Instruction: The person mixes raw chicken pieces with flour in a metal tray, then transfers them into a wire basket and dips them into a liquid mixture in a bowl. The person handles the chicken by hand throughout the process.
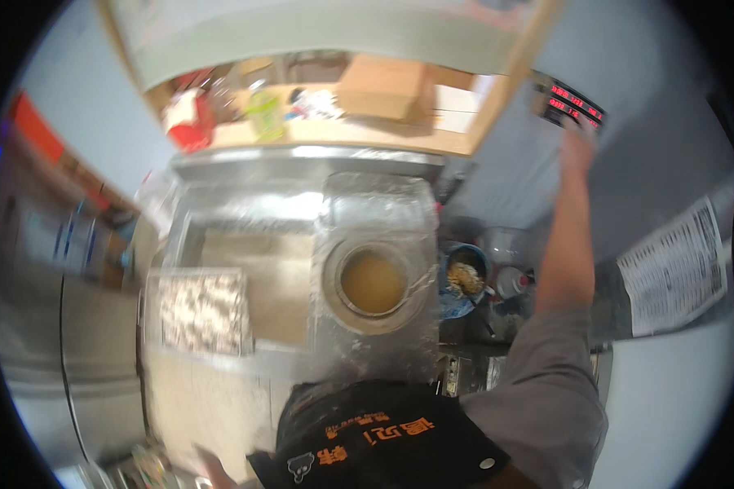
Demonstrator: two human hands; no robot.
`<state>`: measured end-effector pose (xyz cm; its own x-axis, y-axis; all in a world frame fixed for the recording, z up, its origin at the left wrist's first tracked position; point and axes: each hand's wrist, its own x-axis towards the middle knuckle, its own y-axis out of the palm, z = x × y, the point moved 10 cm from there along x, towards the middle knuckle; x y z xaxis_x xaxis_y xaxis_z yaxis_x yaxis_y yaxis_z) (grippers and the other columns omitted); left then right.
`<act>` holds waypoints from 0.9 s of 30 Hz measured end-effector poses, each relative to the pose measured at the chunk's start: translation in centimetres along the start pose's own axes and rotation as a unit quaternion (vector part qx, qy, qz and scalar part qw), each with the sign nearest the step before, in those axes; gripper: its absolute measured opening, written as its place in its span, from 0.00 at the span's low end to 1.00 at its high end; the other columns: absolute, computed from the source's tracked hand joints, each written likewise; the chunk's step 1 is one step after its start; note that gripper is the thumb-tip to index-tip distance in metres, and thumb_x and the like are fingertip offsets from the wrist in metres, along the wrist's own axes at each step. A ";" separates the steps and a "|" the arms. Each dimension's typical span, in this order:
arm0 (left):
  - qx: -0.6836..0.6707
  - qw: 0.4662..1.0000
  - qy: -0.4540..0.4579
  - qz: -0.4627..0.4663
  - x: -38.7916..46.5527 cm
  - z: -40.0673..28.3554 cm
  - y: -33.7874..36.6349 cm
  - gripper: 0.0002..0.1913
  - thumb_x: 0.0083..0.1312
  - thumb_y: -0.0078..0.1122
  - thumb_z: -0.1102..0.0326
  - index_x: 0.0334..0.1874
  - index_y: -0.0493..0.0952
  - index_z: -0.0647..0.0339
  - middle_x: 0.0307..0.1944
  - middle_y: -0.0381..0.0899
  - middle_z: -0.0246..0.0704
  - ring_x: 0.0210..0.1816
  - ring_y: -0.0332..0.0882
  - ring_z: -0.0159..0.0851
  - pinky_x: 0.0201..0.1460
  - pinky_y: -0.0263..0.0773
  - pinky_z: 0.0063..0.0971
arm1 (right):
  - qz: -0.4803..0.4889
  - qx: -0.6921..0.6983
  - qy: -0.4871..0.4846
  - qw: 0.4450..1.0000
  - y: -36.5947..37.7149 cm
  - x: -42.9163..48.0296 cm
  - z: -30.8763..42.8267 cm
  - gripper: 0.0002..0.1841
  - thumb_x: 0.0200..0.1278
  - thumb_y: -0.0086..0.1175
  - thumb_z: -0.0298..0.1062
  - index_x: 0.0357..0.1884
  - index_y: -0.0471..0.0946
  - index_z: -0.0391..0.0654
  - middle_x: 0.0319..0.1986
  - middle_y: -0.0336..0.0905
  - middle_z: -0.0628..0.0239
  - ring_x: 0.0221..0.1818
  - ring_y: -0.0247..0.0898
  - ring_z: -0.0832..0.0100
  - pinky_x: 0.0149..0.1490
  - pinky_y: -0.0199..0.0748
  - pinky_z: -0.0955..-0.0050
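My right arm is stretched out to the wall at upper right. My right hand (578,137) reaches the lower part of a black digital display panel (572,104) with red lit digits, and its fingers are blurred. Low at the left, my left hand (214,469) is partly cut off by the frame's edge, over the pale floor. In front of me a steel counter (367,360) holds a round pot (373,282) of cloudy yellowish-brown liquid. To its left, a clear tray (202,312) of whitish pieces sits at the edge of a recessed basin (281,293).
Behind the counter, a wooden ledge (318,137) bears a cardboard box (382,88) and a yellow-green bottle (264,113). A blue container (465,275) with pale food stands right of the counter. A printed sheet (676,269) hangs at right; a steel refrigerator (101,354) stands left.
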<state>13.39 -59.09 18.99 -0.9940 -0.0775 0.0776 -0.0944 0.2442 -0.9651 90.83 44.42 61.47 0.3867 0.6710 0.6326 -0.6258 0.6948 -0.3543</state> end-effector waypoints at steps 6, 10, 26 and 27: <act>-0.087 0.996 -0.001 0.028 0.7 -1.8 0.1 0.36 0.81 0.57 0.53 0.84 0.58 0.64 0.77 0.71 0.49 0.75 0.72 0.56 0.78 0.66 0.45 | -0.023 0.184 -0.066 0.981 -7.8 -17.2 8.0 0.21 0.80 0.54 0.37 0.62 0.78 0.29 0.56 0.79 0.49 0.57 0.76 0.57 0.68 0.70 0.58; -0.118 0.991 -0.030 0.047 2.7 -4.4 1.9 0.36 0.79 0.58 0.57 0.84 0.58 0.65 0.73 0.75 0.52 0.74 0.73 0.55 0.78 0.66 0.44 | 0.050 0.052 -0.110 0.991 -10.3 -30.0 13.6 0.13 0.76 0.54 0.36 0.50 0.77 0.35 0.45 0.73 0.63 0.47 0.74 0.66 0.57 0.73 0.64; -0.274 0.925 0.253 0.070 19.0 -21.4 -1.9 0.20 0.81 0.51 0.61 0.68 0.78 0.67 0.59 0.83 0.52 0.64 0.80 0.57 0.68 0.75 0.44 | 0.620 0.046 0.211 0.754 13.1 -81.3 23.9 0.23 0.74 0.61 0.49 0.56 0.80 0.38 0.45 0.86 0.55 0.47 0.81 0.63 0.55 0.76 0.64; -0.259 0.927 0.258 0.078 19.9 -23.1 -1.4 0.21 0.81 0.51 0.61 0.67 0.78 0.67 0.59 0.83 0.52 0.64 0.79 0.57 0.69 0.74 0.44 | 0.621 0.051 0.201 0.756 14.2 -81.8 24.1 0.23 0.74 0.61 0.50 0.56 0.80 0.38 0.45 0.86 0.54 0.48 0.82 0.62 0.55 0.76 0.63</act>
<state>-7.59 -38.61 27.68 -0.8796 0.4379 0.1860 0.1710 0.6558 -0.7353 34.02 -6.82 21.26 -0.3808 0.8275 -0.4127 -0.7157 -0.5463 -0.4352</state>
